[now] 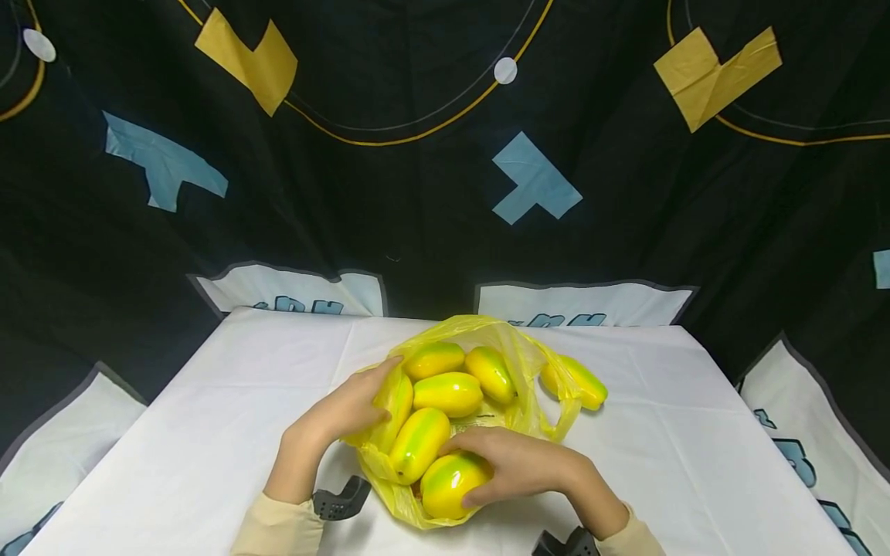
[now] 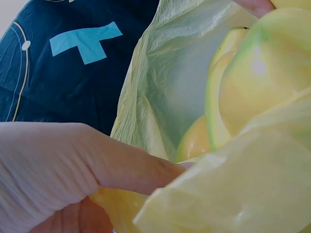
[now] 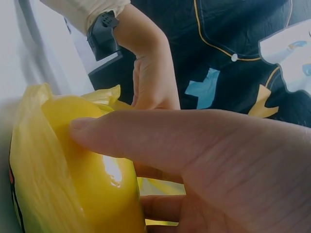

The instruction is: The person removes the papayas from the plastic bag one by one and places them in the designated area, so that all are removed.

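"so, what's the left hand (image 1: 353, 403) doing?"

"pinching the left edge of the yellow bag (image 1: 480, 328). from the left wrist, you can see the thumb on the inner side of the plastic."

"and the right hand (image 1: 518, 465)?"

"curled round the nearest fruit (image 1: 452, 486), thumb on one side and fingers on the other. that one lies at the near end of the bag, with plastic under it."

"how many fruits in there altogether?"

"six that i can make out, all glossy yellow with green streaks. a long one (image 1: 419, 445) lies just beside the held one, and another (image 1: 447, 394) is near the middle."

"anything outside?"

"yes, a loose fruit (image 1: 584, 384) on the white tablecloth (image 1: 667, 432), to the right, partly behind the bag's handle. beyond the table hangs a black cloth (image 1: 389, 208) with blue and gold shapes."
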Demonstrator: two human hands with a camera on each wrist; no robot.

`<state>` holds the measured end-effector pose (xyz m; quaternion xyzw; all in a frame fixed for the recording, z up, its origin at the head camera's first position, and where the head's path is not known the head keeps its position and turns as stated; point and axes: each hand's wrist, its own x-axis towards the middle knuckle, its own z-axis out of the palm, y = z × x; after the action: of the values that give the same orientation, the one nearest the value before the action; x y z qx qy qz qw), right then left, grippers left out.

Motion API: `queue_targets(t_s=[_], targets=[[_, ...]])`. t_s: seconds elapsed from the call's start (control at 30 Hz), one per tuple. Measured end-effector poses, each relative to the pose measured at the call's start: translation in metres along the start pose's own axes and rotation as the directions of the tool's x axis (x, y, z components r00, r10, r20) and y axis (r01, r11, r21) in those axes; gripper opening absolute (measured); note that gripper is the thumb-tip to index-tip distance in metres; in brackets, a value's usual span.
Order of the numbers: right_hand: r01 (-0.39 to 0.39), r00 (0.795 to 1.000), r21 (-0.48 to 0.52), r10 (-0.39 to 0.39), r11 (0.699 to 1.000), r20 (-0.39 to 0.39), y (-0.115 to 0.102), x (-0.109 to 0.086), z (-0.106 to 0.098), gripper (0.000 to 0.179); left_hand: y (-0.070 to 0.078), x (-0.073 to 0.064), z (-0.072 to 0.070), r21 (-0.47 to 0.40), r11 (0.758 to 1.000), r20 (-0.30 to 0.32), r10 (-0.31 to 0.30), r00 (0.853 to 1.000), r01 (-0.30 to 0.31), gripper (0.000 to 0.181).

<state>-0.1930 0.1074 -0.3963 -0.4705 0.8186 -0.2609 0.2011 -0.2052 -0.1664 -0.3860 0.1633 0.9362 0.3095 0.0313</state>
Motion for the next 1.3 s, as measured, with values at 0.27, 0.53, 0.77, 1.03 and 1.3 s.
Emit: queue_targets(t_s=[0.27, 0.53, 0.77, 1.03, 1.3], targets=[[0.021, 0.999, -0.035, -0.023, 0.999, -0.044, -0.003, -0.005, -0.005, 0.054, 0.001, 0.0, 0.0, 0.002, 1.0, 0.005, -0.012, 1.0, 0.012, 0.082], [0.001, 0.996, -0.035, -0.005, 0.999, -0.094, -0.002, -0.009, -0.008, 0.056, 0.001, 0.0, 0.0, 0.009, 1.0, 0.009, -0.017, 1.0, 0.017, 0.081], [-0.032, 0.987, -0.048, 0.024, 0.998, -0.158, -0.004, -0.012, -0.013, 0.058, 0.002, -0.001, -0.001, 0.024, 1.0, 0.005, -0.004, 1.0, 0.004, 0.08], [-0.082, 0.969, -0.003, 0.08, 0.997, -0.233, -0.008, -0.013, -0.018, 0.059, 0.002, -0.001, -0.002, 0.014, 1.0, 0.005, -0.001, 1.0, 0.0, 0.081], [-0.091, 0.919, -0.002, 0.083, 0.996, -0.384, -0.01, -0.016, -0.023, 0.06, 0.001, -0.002, -0.002, 0.014, 1.0, 0.001, 0.009, 1.0, -0.009, 0.082]])
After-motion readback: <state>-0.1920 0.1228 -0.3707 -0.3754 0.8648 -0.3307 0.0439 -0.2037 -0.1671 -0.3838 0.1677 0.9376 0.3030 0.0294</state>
